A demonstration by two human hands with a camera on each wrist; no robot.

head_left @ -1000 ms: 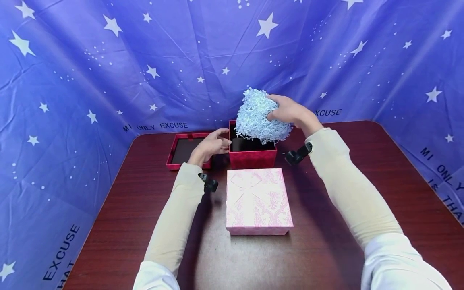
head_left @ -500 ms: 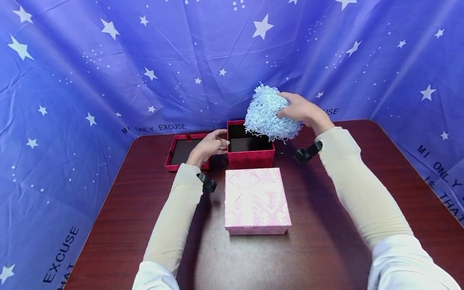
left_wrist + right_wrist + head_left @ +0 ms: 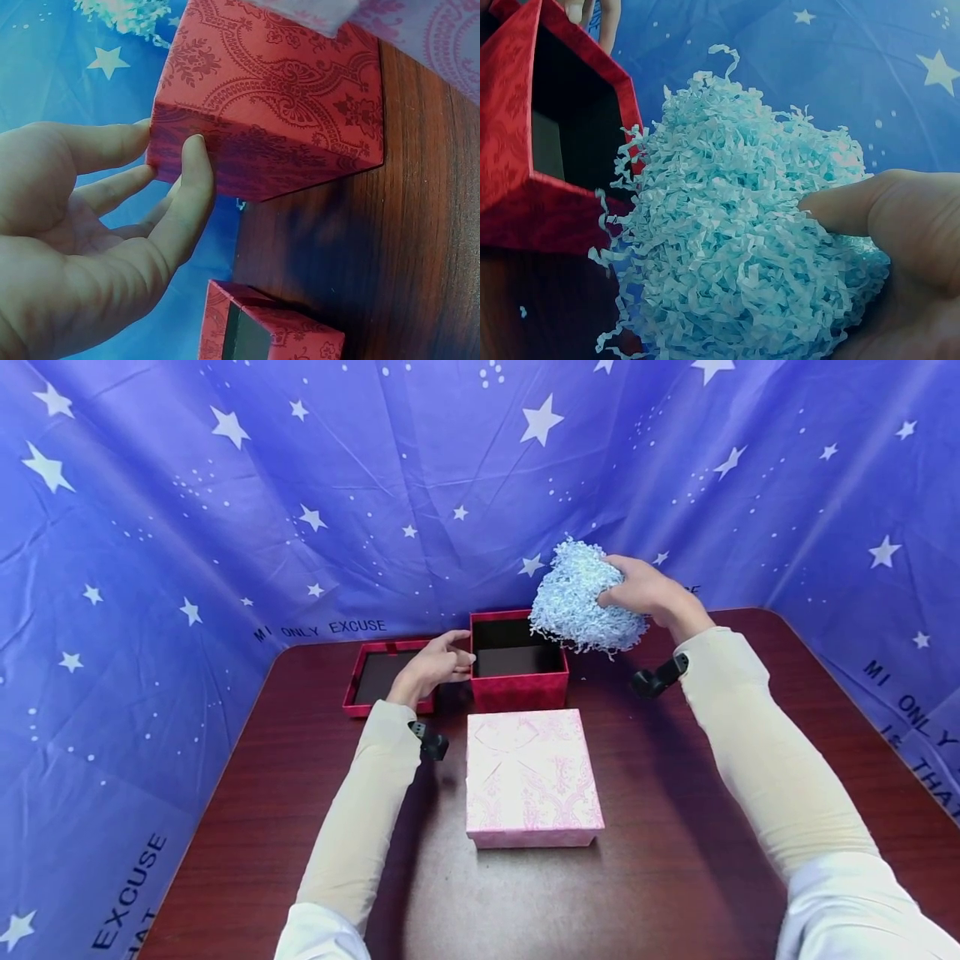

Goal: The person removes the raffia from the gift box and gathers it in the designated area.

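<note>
A clump of light blue shredded paper point(image 3: 585, 602) hangs in the air at the red box's right rear, pinched by my right hand point(image 3: 648, 589). In the right wrist view the thumb presses into the shreds point(image 3: 735, 225); the other fingers are mostly hidden. The open red box point(image 3: 520, 692) shows a dark inside with no shreds visible. My left hand point(image 3: 435, 666) touches the box's left side, and the left wrist view shows its fingertips point(image 3: 195, 146) resting on the patterned red wall point(image 3: 262, 90), fingers only slightly bent.
A pink box with a bow print point(image 3: 532, 777) stands in front of the red box. The red lid point(image 3: 358, 710) lies inside-up at the left, behind my left wrist. A small shred point(image 3: 523, 311) lies on the dark wooden table point(image 3: 675, 860). A blue starry cloth hangs behind.
My right hand has carried the blue shreds rightward, from over the red box to beside its right rear. The left hand has stayed at the box's left side.
</note>
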